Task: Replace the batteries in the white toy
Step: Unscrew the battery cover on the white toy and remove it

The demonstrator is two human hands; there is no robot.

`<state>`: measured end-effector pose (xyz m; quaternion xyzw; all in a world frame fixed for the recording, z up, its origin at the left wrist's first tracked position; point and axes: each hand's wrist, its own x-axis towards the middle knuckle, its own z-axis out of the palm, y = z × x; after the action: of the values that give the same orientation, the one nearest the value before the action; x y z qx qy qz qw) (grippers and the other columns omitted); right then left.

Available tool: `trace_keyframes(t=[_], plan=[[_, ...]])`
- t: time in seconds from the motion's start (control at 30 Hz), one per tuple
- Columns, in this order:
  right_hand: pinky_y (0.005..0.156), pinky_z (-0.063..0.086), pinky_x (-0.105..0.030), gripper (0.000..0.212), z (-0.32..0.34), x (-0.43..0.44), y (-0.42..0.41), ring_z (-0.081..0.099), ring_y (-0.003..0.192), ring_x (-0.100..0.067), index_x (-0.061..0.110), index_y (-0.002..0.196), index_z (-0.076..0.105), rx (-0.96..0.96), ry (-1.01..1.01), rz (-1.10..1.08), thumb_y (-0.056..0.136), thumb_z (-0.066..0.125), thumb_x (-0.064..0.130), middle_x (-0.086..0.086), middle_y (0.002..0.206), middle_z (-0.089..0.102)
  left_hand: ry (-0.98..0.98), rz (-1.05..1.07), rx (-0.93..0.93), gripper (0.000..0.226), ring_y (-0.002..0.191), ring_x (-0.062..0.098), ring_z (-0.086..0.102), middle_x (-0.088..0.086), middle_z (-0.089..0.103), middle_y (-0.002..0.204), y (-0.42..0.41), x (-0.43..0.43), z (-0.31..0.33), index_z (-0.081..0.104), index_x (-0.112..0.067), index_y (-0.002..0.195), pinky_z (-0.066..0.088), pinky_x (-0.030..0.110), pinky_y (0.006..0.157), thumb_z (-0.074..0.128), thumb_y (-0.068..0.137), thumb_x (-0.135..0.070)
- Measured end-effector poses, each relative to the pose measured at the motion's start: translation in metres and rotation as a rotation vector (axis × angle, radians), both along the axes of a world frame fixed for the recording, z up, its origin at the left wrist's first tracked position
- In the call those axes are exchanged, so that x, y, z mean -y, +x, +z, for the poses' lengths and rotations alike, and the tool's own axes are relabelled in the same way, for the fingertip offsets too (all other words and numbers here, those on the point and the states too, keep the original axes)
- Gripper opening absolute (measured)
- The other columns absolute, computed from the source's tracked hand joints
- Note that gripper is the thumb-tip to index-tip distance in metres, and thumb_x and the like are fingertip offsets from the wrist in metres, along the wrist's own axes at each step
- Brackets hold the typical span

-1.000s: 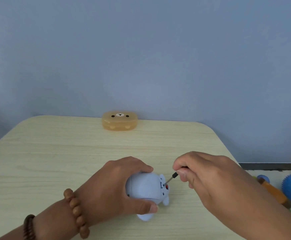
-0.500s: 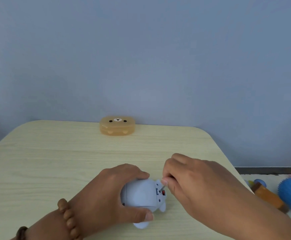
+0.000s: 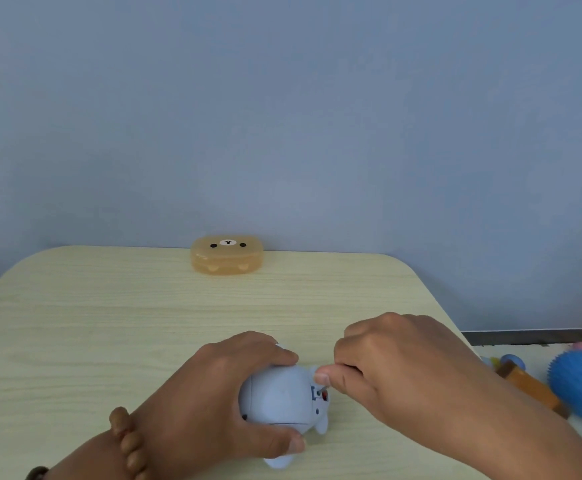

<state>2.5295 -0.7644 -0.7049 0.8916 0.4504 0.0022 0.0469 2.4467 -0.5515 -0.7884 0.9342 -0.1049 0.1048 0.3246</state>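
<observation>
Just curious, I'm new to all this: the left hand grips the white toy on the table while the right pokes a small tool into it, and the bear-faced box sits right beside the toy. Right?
Not quite. In the head view the box sits at the table's far edge, well away from the toy. The rest holds: left hand grips it, right hand works the tool.

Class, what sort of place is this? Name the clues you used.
Probably a home or playroom corner: a pale wood-grain table against a plain blue-grey wall, an orange bear-face plastic box, and a spiky blue ball among toys on the floor.
</observation>
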Motion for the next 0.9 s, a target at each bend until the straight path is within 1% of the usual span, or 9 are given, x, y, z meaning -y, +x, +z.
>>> trace_keyframes(t=[0.1,0.13,0.2,0.3,0.43,0.53,0.6,0.73,0.9], plan=[[0.054,0.033,-0.028,0.037,0.0,0.004,-0.005,0.046,0.062,-0.012,0.033,0.087,0.049,-0.035,0.049,0.014,0.098,0.031,0.063,0.011,0.083,0.047,-0.003,-0.005,-0.003,0.074,0.111,-0.012,0.051,-0.035,0.049,0.123,0.001,0.001,0.0,0.052,-0.051,0.122,0.046,0.011,0.082,0.074,0.057,-0.079],[0.055,0.034,-0.026,0.025,0.001,0.005,-0.007,0.047,0.063,-0.011,0.037,0.094,0.044,-0.064,0.065,0.009,0.098,0.034,0.059,0.014,0.084,0.048,-0.004,-0.005,-0.003,0.074,0.111,-0.012,0.052,-0.035,0.049,0.122,0.001,0.001,0.0,0.052,-0.051,0.122,0.047,0.011,0.082,0.073,0.057,-0.079],[0.054,0.033,-0.024,0.011,0.003,0.005,-0.009,0.048,0.064,-0.011,0.04,0.094,0.035,-0.094,0.068,0.008,0.097,0.038,0.05,0.015,0.081,0.048,-0.007,0.001,-0.003,0.074,0.109,-0.011,0.053,-0.033,0.05,0.121,0.001,0.001,0.0,0.05,-0.052,0.121,0.048,0.012,0.081,0.073,0.056,-0.079],[0.058,0.037,-0.032,0.023,0.004,0.002,-0.006,0.05,0.069,-0.013,0.036,0.083,0.034,-0.081,0.046,0.021,0.101,0.04,0.05,0.011,0.085,0.051,-0.013,0.003,-0.005,0.074,0.109,-0.011,0.053,-0.033,0.051,0.121,0.0,0.001,0.0,0.051,-0.053,0.12,0.048,0.014,0.08,0.074,0.056,-0.079],[0.052,0.03,-0.034,0.045,-0.001,-0.006,-0.004,0.051,0.068,-0.021,0.027,0.072,0.034,0.008,-0.002,-0.009,0.101,0.032,0.061,0.006,0.072,0.044,-0.018,0.006,0.004,0.074,0.11,-0.013,0.053,-0.035,0.05,0.122,0.0,0.001,0.0,0.053,-0.052,0.121,0.047,0.01,0.08,0.075,0.055,-0.078],[0.058,0.038,-0.034,0.04,-0.002,-0.003,-0.006,0.051,0.066,-0.015,0.03,0.086,0.043,-0.025,0.04,-0.004,0.096,0.034,0.068,0.009,0.077,0.05,-0.028,0.001,-0.002,0.074,0.11,-0.011,0.054,-0.034,0.051,0.121,0.0,0.001,0.001,0.054,-0.051,0.121,0.047,0.013,0.081,0.075,0.055,-0.077],[0.057,0.036,-0.028,0.027,0.0,0.003,-0.008,0.046,0.062,-0.008,0.036,0.097,0.039,-0.093,0.058,-0.012,0.095,0.04,0.063,0.015,0.079,0.047,-0.035,0.004,-0.007,0.074,0.11,-0.011,0.054,-0.034,0.052,0.121,0.0,0.001,0.001,0.053,-0.052,0.121,0.049,0.014,0.082,0.075,0.055,-0.078],[0.064,0.046,-0.034,0.015,0.002,0.004,-0.007,0.053,0.069,-0.013,0.037,0.092,0.036,-0.092,0.019,0.02,0.101,0.044,0.046,0.012,0.096,0.051,-0.027,0.008,-0.003,0.073,0.109,-0.013,0.053,-0.035,0.051,0.121,-0.001,0.0,0.002,0.052,-0.053,0.119,0.048,0.011,0.081,0.075,0.055,-0.079],[0.059,0.041,-0.036,0.026,0.002,-0.007,-0.002,0.058,0.07,-0.019,0.03,0.089,0.05,-0.041,-0.029,0.048,0.101,0.044,0.052,0.008,0.093,0.054,-0.021,-0.007,-0.008,0.073,0.109,-0.012,0.053,-0.034,0.051,0.121,0.001,0.002,0.002,0.053,-0.05,0.12,0.047,0.01,0.081,0.075,0.056,-0.077]])
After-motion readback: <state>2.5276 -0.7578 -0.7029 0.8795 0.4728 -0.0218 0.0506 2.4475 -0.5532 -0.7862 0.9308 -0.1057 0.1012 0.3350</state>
